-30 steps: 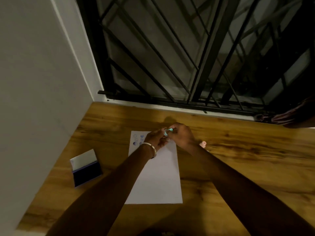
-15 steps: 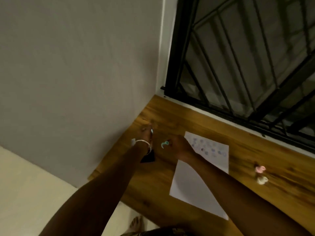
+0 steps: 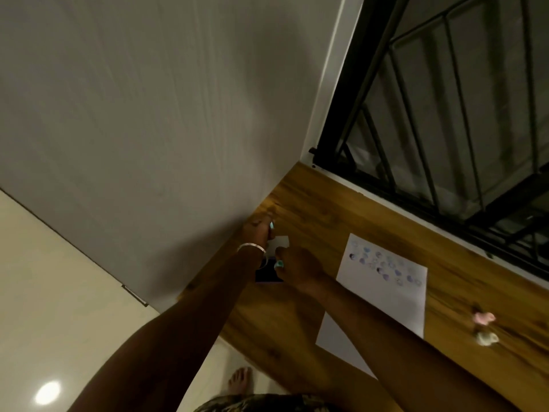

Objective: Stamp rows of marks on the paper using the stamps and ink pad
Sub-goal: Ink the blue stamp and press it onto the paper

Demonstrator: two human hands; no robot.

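Both hands now over at the pad

Re-inking step, I'd say. Counter (image 3: 341, 221) holds the paper (image 3: 383, 295), marks along its far edge. Pad (image 3: 271, 275) sits by the wall edge. Left hand (image 3: 258, 231) pinches a teal stamp (image 3: 271, 225); right hand (image 3: 297, 264) pinches another (image 3: 279, 264). Next: press down squarely.

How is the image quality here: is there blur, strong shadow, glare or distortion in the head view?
Head view: dim, warm light; the horizon is strongly tilted and the wall edges look bent by the wide lens. The two small stamps on the table are smeared by motion blur. A dark shadow falls on the wall beside the left hand. One bright glare spot shines on the floor. The marks on the paper are soft.
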